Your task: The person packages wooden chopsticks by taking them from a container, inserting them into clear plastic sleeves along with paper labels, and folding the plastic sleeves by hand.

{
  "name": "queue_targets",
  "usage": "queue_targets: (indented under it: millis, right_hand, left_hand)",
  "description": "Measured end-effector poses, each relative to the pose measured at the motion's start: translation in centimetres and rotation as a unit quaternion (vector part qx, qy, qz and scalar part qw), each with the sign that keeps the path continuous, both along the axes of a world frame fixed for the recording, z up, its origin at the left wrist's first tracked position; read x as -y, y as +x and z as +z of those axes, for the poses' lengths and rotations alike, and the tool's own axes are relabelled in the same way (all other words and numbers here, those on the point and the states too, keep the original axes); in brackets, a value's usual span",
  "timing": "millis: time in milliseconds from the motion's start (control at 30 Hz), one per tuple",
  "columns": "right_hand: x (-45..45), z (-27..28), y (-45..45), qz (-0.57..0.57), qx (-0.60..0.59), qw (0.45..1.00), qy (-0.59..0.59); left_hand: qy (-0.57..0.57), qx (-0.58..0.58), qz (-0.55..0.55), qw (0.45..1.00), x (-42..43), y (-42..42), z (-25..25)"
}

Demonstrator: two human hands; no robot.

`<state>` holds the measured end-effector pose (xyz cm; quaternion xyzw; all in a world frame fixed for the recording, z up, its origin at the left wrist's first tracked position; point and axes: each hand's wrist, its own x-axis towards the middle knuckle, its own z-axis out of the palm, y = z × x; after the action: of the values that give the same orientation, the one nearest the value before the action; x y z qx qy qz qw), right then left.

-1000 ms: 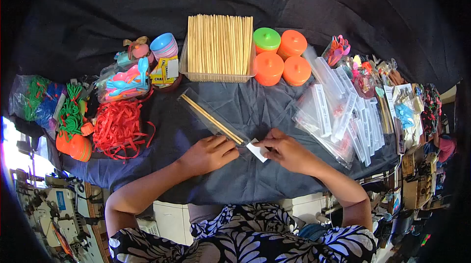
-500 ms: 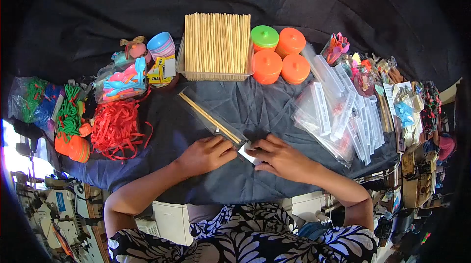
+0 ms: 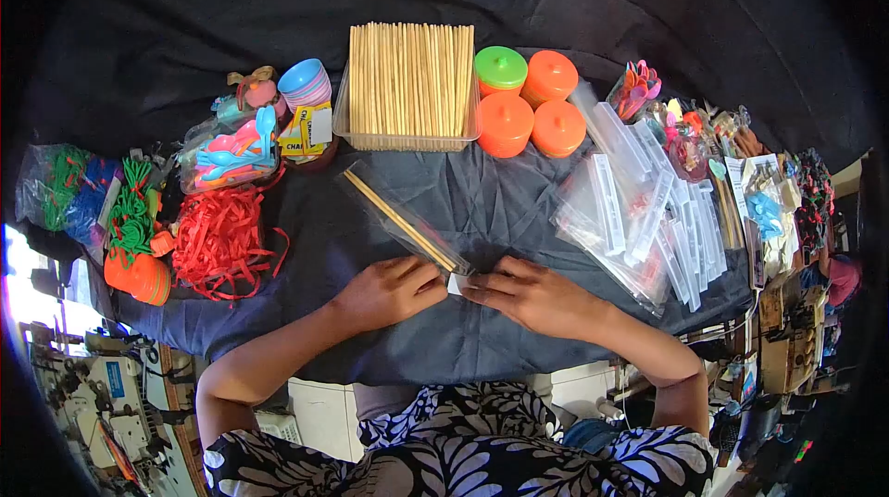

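A pair of chopsticks (image 3: 396, 217) lies slanted inside a clear plastic sleeve (image 3: 428, 228) on the dark cloth. My left hand (image 3: 393, 291) is closed on the lower end of the sleeve, with its fingertips partly hidden under the curled hand. My right hand (image 3: 530, 295) pinches a small white piece (image 3: 457, 284), paper or sticker, at that same lower end. The white piece shows between the two hands, partly covered by my right fingers. Whether it is stuck to the sleeve I cannot tell.
Behind stands a clear tub (image 3: 341, 113) of many chopsticks, beside orange lidded pots (image 3: 506, 125). Clear packets and plastic strips (image 3: 656, 219) lie right. Red ribbon strands (image 3: 218, 242), green cord (image 3: 132, 205) and a pack of plastic spoons (image 3: 230, 152) sit left.
My right hand has moved slightly left, closer to my left hand. Less of the white piece shows now, and the sleeve with the chopsticks has shifted a little.
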<state>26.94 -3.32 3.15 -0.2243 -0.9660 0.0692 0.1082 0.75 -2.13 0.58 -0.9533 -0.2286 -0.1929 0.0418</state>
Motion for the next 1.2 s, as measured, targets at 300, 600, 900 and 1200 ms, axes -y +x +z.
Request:
queue_targets:
  millis: [300, 600, 900, 1200]
  right_hand:
    - [-0.5, -0.3, -0.4, 0.009, 0.007, 1.000, 0.020]
    - [1.1, -0.2, -1.3, -0.025, 0.035, 0.988, 0.148]
    - [1.8, -0.3, -2.6, -0.054, 0.040, 0.983, 0.170]
    - [1.4, -0.9, -1.9, -0.071, 0.009, 0.985, 0.155]
  left_hand:
    - [-0.008, 0.000, 0.001, 1.000, 0.1, 0.0, 0.1]
    - [0.004, 0.001, 0.000, 1.000, 0.1, 0.1, 0.1]
    - [0.004, -0.011, -0.005, 1.000, -0.1, 0.0, -0.2]
    - [0.015, 0.001, -0.002, 1.000, 0.0, 0.0, -0.1]
